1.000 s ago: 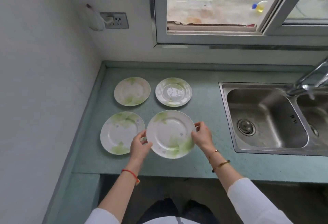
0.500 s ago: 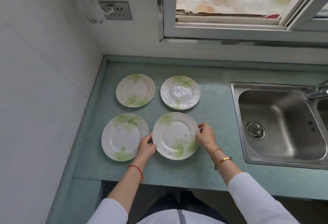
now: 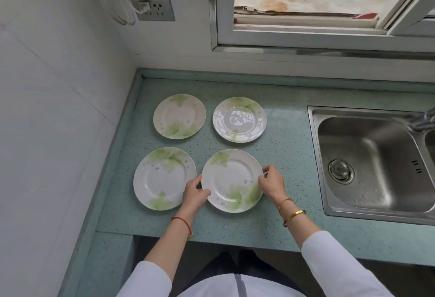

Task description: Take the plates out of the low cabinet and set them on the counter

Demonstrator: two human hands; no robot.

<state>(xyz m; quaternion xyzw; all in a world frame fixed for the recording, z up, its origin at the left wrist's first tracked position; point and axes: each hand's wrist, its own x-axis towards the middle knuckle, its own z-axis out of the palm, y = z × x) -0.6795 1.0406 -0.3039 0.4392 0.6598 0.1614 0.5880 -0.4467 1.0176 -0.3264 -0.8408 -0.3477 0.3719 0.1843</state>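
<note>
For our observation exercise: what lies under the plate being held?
Green counter shows around the plate, gripped by the left hand and right hand. Directly beneath is hidden.

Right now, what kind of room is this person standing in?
Most likely a home kitchen. A steel sink with a tap is set into the green counter, and the left hand and right hand hold the near right plate, one of four laid out there.
</note>
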